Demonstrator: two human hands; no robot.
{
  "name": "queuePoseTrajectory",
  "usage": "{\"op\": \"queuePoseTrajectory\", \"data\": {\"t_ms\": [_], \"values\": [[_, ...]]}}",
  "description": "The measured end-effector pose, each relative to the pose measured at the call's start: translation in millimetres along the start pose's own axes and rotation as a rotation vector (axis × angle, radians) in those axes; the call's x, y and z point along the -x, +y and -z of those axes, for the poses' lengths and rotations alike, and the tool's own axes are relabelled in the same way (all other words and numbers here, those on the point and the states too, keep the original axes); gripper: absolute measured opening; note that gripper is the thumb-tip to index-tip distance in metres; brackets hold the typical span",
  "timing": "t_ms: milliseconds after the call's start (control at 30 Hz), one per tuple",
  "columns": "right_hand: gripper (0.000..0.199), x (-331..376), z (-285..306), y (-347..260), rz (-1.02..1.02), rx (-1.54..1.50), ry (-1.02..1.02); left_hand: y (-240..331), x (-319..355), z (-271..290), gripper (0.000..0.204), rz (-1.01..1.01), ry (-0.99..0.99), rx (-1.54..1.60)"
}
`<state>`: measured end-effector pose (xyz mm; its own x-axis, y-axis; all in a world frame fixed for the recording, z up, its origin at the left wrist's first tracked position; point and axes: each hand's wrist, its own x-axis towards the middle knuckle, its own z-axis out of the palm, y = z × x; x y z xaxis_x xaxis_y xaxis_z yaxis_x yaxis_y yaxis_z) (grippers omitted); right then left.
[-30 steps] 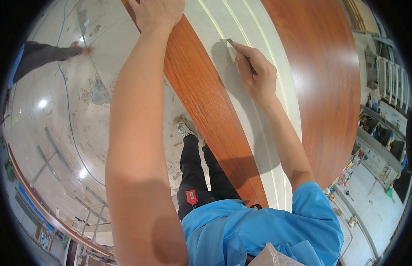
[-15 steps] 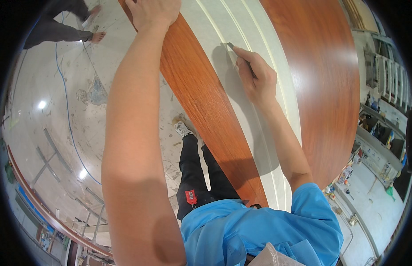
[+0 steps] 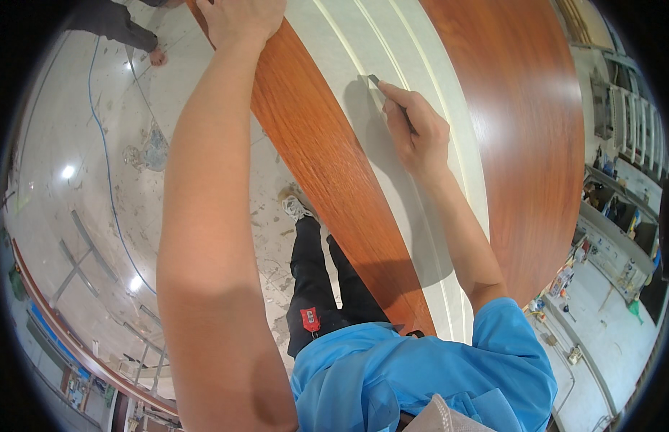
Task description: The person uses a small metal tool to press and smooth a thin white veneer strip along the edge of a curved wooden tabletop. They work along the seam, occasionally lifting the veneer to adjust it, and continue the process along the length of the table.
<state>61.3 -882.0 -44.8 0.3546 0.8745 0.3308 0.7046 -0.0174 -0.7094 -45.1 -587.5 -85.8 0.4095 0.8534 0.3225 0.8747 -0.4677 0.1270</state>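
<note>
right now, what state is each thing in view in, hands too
left hand: on brown strip, partly out of view
right hand: closed around tool
tool: gripped, tip at pale panel
brown strip: partly shadowed
pale panel: partly shadowed
brown panel: glossy, catching light
cable: loosely curved on floor
floor: marked
red tag: against trousers

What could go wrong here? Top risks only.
1. The dark tool in the right hand has its tip at or close to a raised-looking line on the pale panel; a slip might scratch the surface.
2. The left hand is bare at the wood-grain strip; a sharp edge, if any, could nick it.
3. The blue cable lies loose across the floor: a possible trip hazard.
</note>
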Motion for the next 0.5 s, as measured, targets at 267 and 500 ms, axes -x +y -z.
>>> {"op": "queuePoseTrajectory", "data": {"t_ms": [267,500], "values": [[0.022,4.0,1.7,-1.0,0.009,0.02,-0.003,-1.7,-1.6,-1.6,0.064,-0.001,-0.015,0.013],[0.023,11.1,7.6,-4.3,-0.095,0.02,-0.062,0.1,-0.7,1.3,0.063,0.009,-0.034,0.016]]}}
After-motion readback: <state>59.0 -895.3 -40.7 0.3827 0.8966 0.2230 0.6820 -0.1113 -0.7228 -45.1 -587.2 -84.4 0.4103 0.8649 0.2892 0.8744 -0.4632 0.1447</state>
